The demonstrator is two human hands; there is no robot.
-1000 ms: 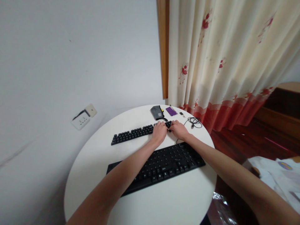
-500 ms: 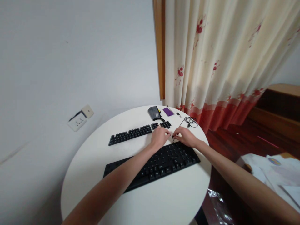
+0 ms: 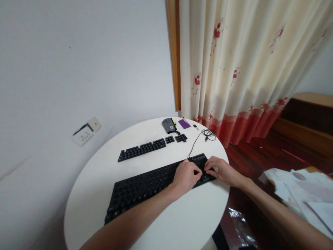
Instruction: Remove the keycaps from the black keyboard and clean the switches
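A black keyboard (image 3: 145,185) lies across the near part of a round white table (image 3: 182,222). Both my hands rest on its right end. My left hand (image 3: 186,177) is curled, fingertips down on the keys. My right hand (image 3: 221,171) meets it from the right, fingers pinched close to the left fingertips; whatever is between them is hidden. Farther back on the table, loose black keycaps (image 3: 142,149) lie in a long row, with two small blocks of keycaps (image 3: 175,139) at its right end. The keyboard's black cable (image 3: 208,133) runs back to a coil.
A grey pouch (image 3: 168,125), a purple card (image 3: 184,123) and a tiny dark item (image 3: 195,126) sit at the table's far edge. A wall socket (image 3: 83,133) is on the left wall. A flowered curtain (image 3: 234,69) hangs behind. Papers (image 3: 299,187) lie at the right, over the dark wooden floor.
Both hands drew back from the far row of keycaps to the right end of the near keyboard. The right hand carried a small black piece on the way.
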